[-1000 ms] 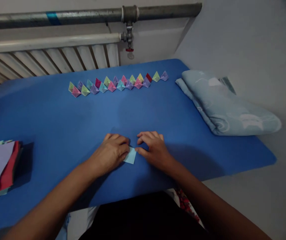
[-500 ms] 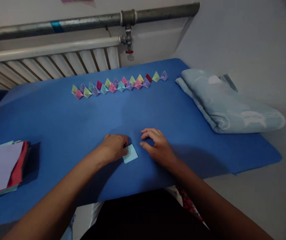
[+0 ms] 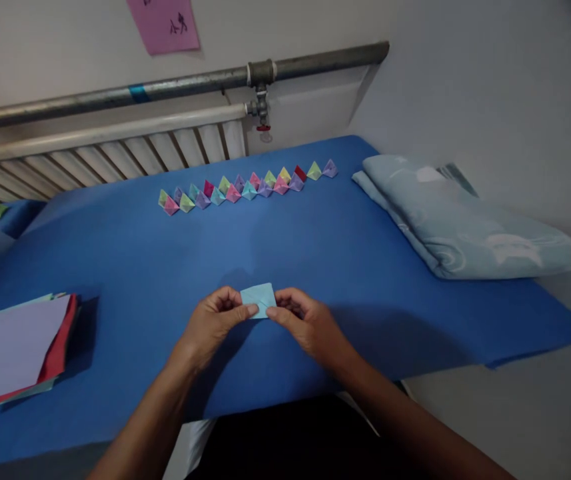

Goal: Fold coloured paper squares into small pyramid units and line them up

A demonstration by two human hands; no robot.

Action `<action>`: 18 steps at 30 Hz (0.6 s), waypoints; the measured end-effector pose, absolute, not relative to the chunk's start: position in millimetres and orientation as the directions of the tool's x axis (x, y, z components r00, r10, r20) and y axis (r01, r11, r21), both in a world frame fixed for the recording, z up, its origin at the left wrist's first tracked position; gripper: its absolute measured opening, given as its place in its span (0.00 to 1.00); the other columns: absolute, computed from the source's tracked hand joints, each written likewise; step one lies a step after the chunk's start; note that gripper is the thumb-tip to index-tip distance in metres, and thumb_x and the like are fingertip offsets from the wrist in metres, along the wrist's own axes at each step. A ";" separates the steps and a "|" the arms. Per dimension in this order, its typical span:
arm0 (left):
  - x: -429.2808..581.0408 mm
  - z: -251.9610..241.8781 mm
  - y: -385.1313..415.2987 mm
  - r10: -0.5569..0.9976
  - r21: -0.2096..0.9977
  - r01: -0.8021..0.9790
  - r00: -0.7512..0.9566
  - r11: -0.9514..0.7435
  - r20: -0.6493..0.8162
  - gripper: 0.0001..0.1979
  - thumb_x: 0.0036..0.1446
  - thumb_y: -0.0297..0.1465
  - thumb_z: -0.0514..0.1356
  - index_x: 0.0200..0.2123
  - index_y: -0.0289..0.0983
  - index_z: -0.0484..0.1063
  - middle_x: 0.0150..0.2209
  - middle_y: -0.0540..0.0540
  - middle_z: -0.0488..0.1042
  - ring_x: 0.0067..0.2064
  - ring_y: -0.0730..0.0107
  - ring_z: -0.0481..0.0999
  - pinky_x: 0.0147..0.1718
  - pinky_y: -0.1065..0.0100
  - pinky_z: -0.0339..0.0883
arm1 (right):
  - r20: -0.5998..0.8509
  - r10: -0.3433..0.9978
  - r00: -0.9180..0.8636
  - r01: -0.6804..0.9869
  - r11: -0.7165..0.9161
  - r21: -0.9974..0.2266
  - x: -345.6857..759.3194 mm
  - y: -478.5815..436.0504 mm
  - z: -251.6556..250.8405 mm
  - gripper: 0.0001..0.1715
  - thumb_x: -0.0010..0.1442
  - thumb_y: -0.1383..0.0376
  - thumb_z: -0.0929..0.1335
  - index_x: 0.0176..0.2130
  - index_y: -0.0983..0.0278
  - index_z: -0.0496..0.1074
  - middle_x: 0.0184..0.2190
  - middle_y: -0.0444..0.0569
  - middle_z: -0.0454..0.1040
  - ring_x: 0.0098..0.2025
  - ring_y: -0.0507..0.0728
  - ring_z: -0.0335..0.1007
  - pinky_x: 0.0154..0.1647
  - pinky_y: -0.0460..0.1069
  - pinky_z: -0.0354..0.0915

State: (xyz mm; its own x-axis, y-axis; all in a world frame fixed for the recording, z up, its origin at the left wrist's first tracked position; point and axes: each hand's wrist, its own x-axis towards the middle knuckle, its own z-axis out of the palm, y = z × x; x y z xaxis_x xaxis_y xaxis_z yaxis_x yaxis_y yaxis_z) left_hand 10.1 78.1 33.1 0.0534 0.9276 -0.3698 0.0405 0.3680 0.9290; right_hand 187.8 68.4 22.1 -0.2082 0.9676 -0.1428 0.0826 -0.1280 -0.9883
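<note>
A small folded light-blue paper square (image 3: 258,297) is held between both of my hands, just above the blue table top (image 3: 130,267). My left hand (image 3: 215,320) pinches its left lower edge with thumb and fingers. My right hand (image 3: 305,323) pinches its right lower edge the same way. Both hands are closed on the paper near the table's front edge.
A row of several small folded paper pieces (image 3: 245,187) in pink, green, purple and blue runs along the far side. A stack of coloured paper sheets (image 3: 12,350) lies front left. A folded pale-blue cloth (image 3: 460,220) lies at right. A radiator (image 3: 100,157) and pipe (image 3: 175,87) stand behind.
The paper lay flat on the table under my fingers; now both hands have picked it up and hold it by its edges. The camera has tilted up a little.
</note>
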 end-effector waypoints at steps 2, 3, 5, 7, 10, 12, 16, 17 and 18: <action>13.9 30.8 71.8 0.932 0.932 -0.015 0.038 0.361 -0.361 0.16 0.40 0.35 0.69 0.20 0.36 0.63 0.19 0.57 0.61 0.23 0.80 0.58 0.24 0.74 0.51 | -0.162 0.954 -0.251 0.057 -0.153 -0.987 182.5 67.3 24.1 0.07 0.55 0.60 0.68 0.31 0.62 0.71 0.24 0.41 0.68 0.28 0.50 0.63 0.31 0.47 0.60; 14.8 30.3 69.9 0.933 0.933 -0.028 0.043 0.359 -0.358 0.16 0.41 0.35 0.69 0.20 0.36 0.63 0.19 0.57 0.61 0.23 0.80 0.59 0.24 0.74 0.51 | -0.163 0.954 -0.251 0.071 -0.149 -0.986 181.4 67.3 24.7 0.07 0.55 0.61 0.68 0.30 0.62 0.71 0.23 0.40 0.67 0.27 0.50 0.61 0.30 0.46 0.58; 13.8 31.5 68.6 0.940 0.941 -0.029 0.070 0.337 -0.334 0.14 0.42 0.34 0.69 0.22 0.36 0.65 0.20 0.56 0.63 0.23 0.80 0.60 0.25 0.74 0.53 | -0.141 0.961 -0.238 0.133 -0.112 -0.985 181.7 67.5 25.0 0.08 0.56 0.62 0.67 0.27 0.62 0.70 0.20 0.39 0.63 0.24 0.49 0.58 0.27 0.45 0.56; 9.2 35.1 69.8 0.948 0.956 0.027 0.128 0.291 -0.292 0.10 0.45 0.34 0.67 0.27 0.38 0.70 0.22 0.55 0.67 0.25 0.78 0.64 0.26 0.74 0.57 | -0.068 0.969 -0.238 0.221 -0.014 -0.975 184.1 67.4 23.9 0.07 0.57 0.64 0.67 0.27 0.62 0.70 0.20 0.38 0.62 0.24 0.49 0.57 0.26 0.45 0.55; -0.2 41.4 73.6 0.947 0.964 0.250 0.280 0.089 -0.160 0.04 0.54 0.33 0.62 0.34 0.40 0.74 0.29 0.52 0.74 0.31 0.73 0.71 0.32 0.69 0.63 | 0.159 0.940 -0.302 0.356 0.266 -0.896 188.9 68.0 19.2 0.06 0.60 0.66 0.66 0.31 0.62 0.72 0.24 0.41 0.69 0.28 0.50 0.63 0.32 0.46 0.58; -4.3 42.4 75.6 0.924 0.887 0.413 0.382 -0.205 0.035 0.04 0.57 0.30 0.59 0.34 0.40 0.74 0.32 0.50 0.76 0.35 0.69 0.74 0.37 0.66 0.65 | 0.319 0.867 -0.382 0.430 0.472 -0.769 192.6 69.7 14.8 0.07 0.61 0.69 0.65 0.35 0.62 0.73 0.30 0.44 0.74 0.33 0.52 0.67 0.37 0.48 0.59; -2.7 31.6 72.5 0.742 0.438 0.599 0.517 -0.670 0.427 0.07 0.60 0.24 0.55 0.36 0.37 0.72 0.35 0.46 0.77 0.39 0.65 0.74 0.40 0.61 0.65 | 0.471 0.727 -0.499 0.599 0.683 -0.418 199.3 74.5 7.6 0.08 0.61 0.70 0.65 0.39 0.62 0.73 0.37 0.49 0.76 0.37 0.55 0.65 0.39 0.51 0.56; -1.0 27.0 70.0 0.701 0.334 0.627 0.536 -0.704 0.471 0.07 0.61 0.23 0.54 0.36 0.36 0.72 0.36 0.45 0.77 0.39 0.65 0.74 0.40 0.61 0.64 | 0.483 0.706 -0.518 0.630 0.697 -0.344 200.6 75.1 6.4 0.08 0.61 0.70 0.65 0.40 0.62 0.73 0.38 0.49 0.76 0.37 0.56 0.65 0.39 0.51 0.55; 0.9 22.2 67.0 0.672 0.253 0.650 0.548 -0.717 0.498 0.08 0.61 0.22 0.53 0.37 0.36 0.71 0.37 0.44 0.77 0.39 0.64 0.73 0.40 0.61 0.64 | 0.488 0.688 -0.537 0.649 0.707 -0.281 201.6 75.4 5.2 0.08 0.62 0.70 0.65 0.40 0.62 0.73 0.38 0.50 0.75 0.38 0.56 0.64 0.39 0.52 0.55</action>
